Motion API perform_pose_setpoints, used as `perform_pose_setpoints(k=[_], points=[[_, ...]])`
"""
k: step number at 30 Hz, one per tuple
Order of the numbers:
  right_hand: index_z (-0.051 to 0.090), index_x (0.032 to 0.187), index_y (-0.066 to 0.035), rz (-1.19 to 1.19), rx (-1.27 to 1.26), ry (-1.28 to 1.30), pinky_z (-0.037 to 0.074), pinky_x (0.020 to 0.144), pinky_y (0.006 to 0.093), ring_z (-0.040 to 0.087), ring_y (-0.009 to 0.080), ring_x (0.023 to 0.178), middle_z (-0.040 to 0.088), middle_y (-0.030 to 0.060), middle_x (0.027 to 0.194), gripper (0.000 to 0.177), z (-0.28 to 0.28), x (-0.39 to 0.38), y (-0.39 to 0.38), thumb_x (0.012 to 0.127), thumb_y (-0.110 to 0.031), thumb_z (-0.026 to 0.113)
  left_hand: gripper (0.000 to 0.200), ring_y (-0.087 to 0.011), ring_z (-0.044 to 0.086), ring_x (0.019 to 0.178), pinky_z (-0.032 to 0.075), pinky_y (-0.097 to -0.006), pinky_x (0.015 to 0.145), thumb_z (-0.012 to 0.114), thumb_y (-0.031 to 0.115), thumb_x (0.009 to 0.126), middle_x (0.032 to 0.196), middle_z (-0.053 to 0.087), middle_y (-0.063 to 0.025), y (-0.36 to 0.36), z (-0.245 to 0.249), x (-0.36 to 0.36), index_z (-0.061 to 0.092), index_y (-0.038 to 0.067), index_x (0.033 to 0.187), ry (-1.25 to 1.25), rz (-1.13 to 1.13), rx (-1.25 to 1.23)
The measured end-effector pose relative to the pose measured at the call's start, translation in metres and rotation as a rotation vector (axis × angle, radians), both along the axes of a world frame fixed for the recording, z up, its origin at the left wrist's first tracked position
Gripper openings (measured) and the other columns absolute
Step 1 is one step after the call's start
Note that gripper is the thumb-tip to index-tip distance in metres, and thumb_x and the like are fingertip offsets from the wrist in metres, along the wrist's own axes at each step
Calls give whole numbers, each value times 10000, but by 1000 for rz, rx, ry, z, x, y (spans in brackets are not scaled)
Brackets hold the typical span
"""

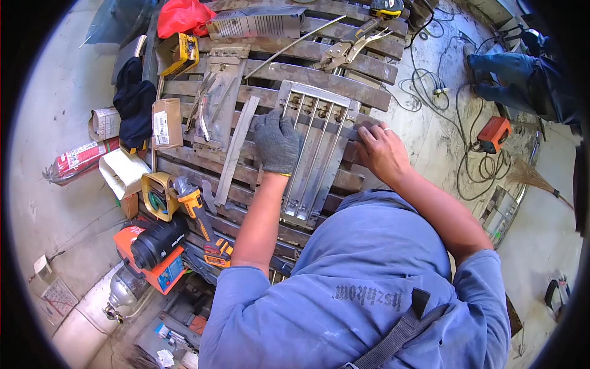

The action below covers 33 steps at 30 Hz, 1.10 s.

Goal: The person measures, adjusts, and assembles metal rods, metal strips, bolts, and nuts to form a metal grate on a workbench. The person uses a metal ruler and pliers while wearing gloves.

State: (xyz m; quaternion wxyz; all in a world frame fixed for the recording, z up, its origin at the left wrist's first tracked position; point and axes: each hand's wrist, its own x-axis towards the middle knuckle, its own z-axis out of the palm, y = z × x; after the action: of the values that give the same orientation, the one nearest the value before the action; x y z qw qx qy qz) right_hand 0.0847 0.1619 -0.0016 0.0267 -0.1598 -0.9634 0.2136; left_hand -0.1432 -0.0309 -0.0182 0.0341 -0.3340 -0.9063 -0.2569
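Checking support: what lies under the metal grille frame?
Rusty workbench slats show between the bars of the metal grille frame and around it. What lies beneath the gloved left hand, the bare right hand and the frame's solid rails is covered.

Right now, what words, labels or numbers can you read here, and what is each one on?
Blue shirt: dark lettering, upside down in view, perhaps "jszhbom", unsure.
Cardboard box: white barcode label, print too small.
Red-and-white packet: print too blurred.
Small open carton: print too small.
Nothing else carries readable text.
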Motion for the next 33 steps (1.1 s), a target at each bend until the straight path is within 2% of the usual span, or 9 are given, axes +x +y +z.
perform_pose_setpoints(k=[3, 9, 12, 15, 18, 24, 27, 33], points=[[711, 1286, -70, 7, 107, 91, 585, 944, 480, 653, 361, 1204, 666, 156, 1217, 340, 10, -7, 0, 1015, -274, 747, 246, -449, 649, 1084, 515, -570, 986, 680, 163, 1017, 1094, 726, -240, 2, -6, 6, 745, -30, 1155, 68, 1, 49], [662, 1344, -55, -47, -132, -90, 624, 849, 490, 716, 372, 1069, 629, 187, 1178, 402, -4, -22, -10, 1013, -262, 760, 242, -442, 645, 1059, 498, -561, 990, 661, 148, 1030, 1086, 754, -230, 6, -4, 9, 764, -41, 1140, 131, 23, 67], [676, 1312, -53, -106, -203, 5, 632, 839, 513, 730, 426, 1010, 641, 203, 1214, 372, -10, -28, -18, 1024, -265, 777, 247, -438, 646, 1054, 500, -559, 985, 665, 150, 1028, 1077, 756, -227, 5, -6, 9, 767, -40, 1148, 141, 31, 64], [638, 1365, -12, -128, -229, 125, 643, 875, 488, 733, 409, 1107, 632, 212, 1257, 445, -8, -30, -19, 1004, -231, 779, 251, -435, 649, 1043, 505, -559, 973, 671, 148, 1022, 1062, 758, -224, 6, -5, 9, 770, -39, 1156, 148, 42, 55], [637, 1375, -8, -181, -209, 107, 645, 897, 484, 729, 427, 1132, 627, 221, 1296, 454, -5, -24, -16, 1001, -220, 783, 247, -435, 653, 1027, 509, -559, 960, 676, 144, 1016, 1043, 760, -221, 8, -5, 9, 773, -37, 1152, 164, 43, 72], [653, 1312, -17, -153, -234, -15, 635, 884, 511, 736, 421, 1094, 658, 206, 1236, 358, -11, -25, -9, 1029, -215, 745, 237, -425, 658, 1017, 515, -550, 953, 677, 138, 1013, 1029, 762, -214, 6, -9, 7, 776, -33, 1144, 180, 30, 71], [658, 1263, -21, -150, -233, 11, 631, 876, 513, 742, 411, 1077, 670, 199, 1200, 301, -14, -25, -9, 1045, -219, 725, 231, -408, 666, 1024, 522, -535, 951, 689, 140, 1009, 1019, 758, -207, 4, -9, 6, 778, -27, 1142, 133, 24, 104], [605, 1334, 2, -92, -187, 41, 633, 889, 498, 745, 413, 1080, 637, 218, 1261, 342, -31, -21, -9, 1073, -205, 682, 257, -384, 673, 1041, 533, -510, 958, 744, 167, 983, 1074, 742, -194, 0, -15, 0, 768, -10, 1168, 0, 49, 137]])
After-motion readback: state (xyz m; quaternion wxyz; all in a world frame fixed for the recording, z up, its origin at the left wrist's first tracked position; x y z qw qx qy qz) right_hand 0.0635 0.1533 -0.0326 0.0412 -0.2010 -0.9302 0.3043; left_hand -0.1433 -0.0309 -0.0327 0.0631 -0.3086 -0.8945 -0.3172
